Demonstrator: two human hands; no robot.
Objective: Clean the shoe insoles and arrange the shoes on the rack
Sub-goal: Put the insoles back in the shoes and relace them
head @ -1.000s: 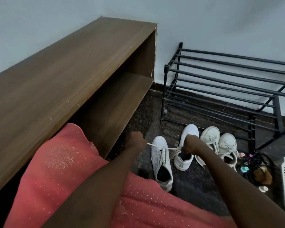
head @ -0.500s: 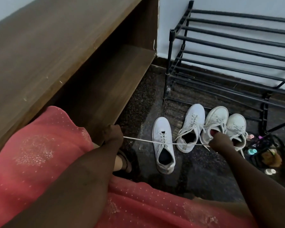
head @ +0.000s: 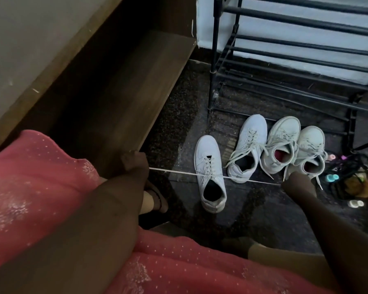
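Sneaker (head: pixel 207 151) — white, low-cut — lace (head: pixel 179 172) stretched taut sideways.

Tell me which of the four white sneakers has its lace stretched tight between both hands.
The leftmost sneaker, set apart nearer the person: its lace runs taut from the left hand to the right hand. The other three have slack laces.

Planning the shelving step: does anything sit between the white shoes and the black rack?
Nothing visible: the white shoes stand just before the black rack. The lace that left hand and right hand hold crosses the nearest shoe.
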